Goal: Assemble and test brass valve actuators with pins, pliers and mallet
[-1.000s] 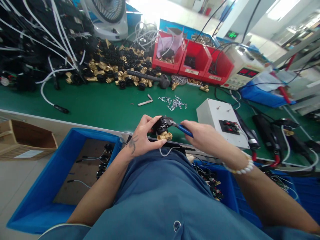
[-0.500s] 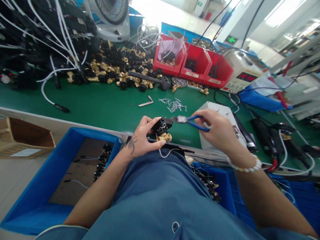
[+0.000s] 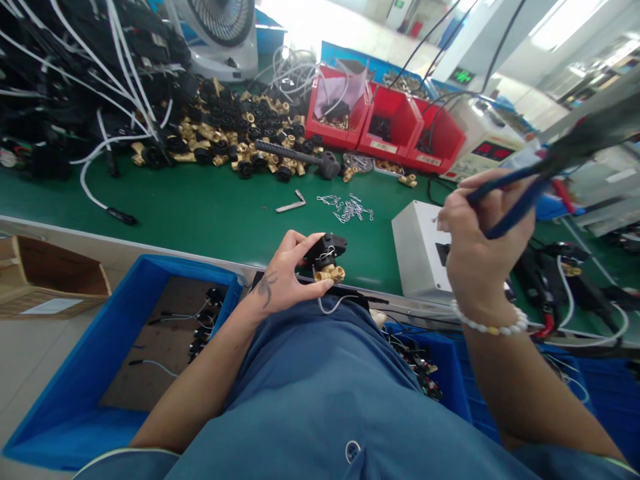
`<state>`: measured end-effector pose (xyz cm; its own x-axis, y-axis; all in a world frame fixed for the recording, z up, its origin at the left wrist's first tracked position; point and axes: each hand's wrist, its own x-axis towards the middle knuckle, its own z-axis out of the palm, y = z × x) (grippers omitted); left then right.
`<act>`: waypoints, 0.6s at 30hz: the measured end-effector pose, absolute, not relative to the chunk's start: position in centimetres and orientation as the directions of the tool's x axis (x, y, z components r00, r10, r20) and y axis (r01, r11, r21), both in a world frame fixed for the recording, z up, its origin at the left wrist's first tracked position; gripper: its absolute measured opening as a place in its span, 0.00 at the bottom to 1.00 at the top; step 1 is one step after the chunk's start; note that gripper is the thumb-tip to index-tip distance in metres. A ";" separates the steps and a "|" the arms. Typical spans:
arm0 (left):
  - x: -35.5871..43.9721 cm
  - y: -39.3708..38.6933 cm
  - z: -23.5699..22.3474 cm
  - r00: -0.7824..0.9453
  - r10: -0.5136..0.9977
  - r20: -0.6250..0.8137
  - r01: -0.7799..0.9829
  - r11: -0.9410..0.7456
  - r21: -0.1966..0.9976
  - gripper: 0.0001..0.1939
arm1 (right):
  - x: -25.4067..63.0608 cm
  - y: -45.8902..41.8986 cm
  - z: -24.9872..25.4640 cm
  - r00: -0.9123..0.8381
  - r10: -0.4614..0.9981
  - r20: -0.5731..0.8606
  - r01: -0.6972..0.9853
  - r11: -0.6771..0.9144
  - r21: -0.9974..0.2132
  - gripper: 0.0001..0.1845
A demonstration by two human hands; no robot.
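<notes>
My left hand is closed around a brass valve with a black housing, near the front edge of the bench. A thin wire clip shows on the housing, and a white cable hangs below it. Up on the right, my right hand grips blue-handled pliers, whose dark, blurred jaws point to the upper right. Behind the valve lie a small pile of metal clips and a bent metal piece.
A grey box stands on the green bench right of the valve. Brass fittings, a black hammer-like tool and red bins line the back. Blue crates sit below the bench, beside a cardboard box.
My right hand has lifted the pliers away from the valve, up and to the right, and turned them so the jaws point away. My left hand keeps the valve in place.
</notes>
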<state>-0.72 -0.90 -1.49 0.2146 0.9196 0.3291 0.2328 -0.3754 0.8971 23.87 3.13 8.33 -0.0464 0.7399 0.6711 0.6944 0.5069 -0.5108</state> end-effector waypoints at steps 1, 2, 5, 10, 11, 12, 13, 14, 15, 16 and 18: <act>-0.7 -0.9 -1.5 0.216 0.919 0.329 0.233 -0.376 0.897 0.37 | 23.7 3.0 8.2 -0.052 0.747 0.663 0.691 0.506 -0.516 0.10; -0.7 -0.9 -1.5 0.217 0.920 0.327 0.229 -0.374 0.899 0.36 | 23.6 2.8 8.0 -0.136 0.778 0.613 0.705 0.511 -0.493 0.10; -0.8 -0.9 -1.6 0.215 0.927 0.309 0.208 -0.352 0.912 0.36 | 23.5 2.4 7.8 -0.516 0.826 0.225 0.741 0.563 -0.367 0.07; -0.7 -0.9 -1.5 0.213 0.922 0.322 0.216 -0.366 0.905 0.36 | 23.6 2.6 8.2 -0.125 0.795 0.593 0.750 0.467 -0.468 0.08; -0.7 -0.9 -1.4 0.214 0.920 0.329 0.220 -0.374 0.901 0.36 | 23.5 2.5 8.0 -0.047 0.779 0.626 0.743 0.446 -0.499 0.09; -0.7 -0.9 -1.4 0.215 0.919 0.331 0.224 -0.377 0.899 0.36 | 23.5 2.4 7.8 -0.064 0.798 0.599 0.750 0.434 -0.499 0.10; -0.7 -0.9 -1.4 0.217 0.919 0.329 0.225 -0.375 0.899 0.36 | 23.5 2.3 7.5 -0.156 0.839 0.521 0.769 0.434 -0.469 0.09; -0.7 -0.9 -1.4 0.215 0.921 0.324 0.222 -0.369 0.902 0.36 | 23.5 2.1 7.3 -0.294 0.873 0.389 0.785 0.453 -0.422 0.09; -0.7 -0.9 -1.4 0.213 0.924 0.317 0.216 -0.361 0.907 0.36 | 23.5 2.0 7.2 -0.418 0.876 0.242 0.792 0.481 -0.375 0.07; -0.7 -0.9 -1.4 0.210 0.927 0.312 0.211 -0.354 0.911 0.36 | 23.6 1.9 7.3 -0.487 0.862 0.141 0.791 0.504 -0.346 0.06; -0.8 -0.9 -1.5 0.209 0.929 0.305 0.208 -0.348 0.914 0.37 | 23.7 1.9 7.8 -0.451 0.869 0.202 0.793 0.494 -0.357 0.05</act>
<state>-0.76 -0.91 -1.48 0.2095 0.9289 0.3055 0.2077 -0.3476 0.9144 23.71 1.87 7.82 -0.4511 0.8693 0.2023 0.7927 0.4943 -0.3567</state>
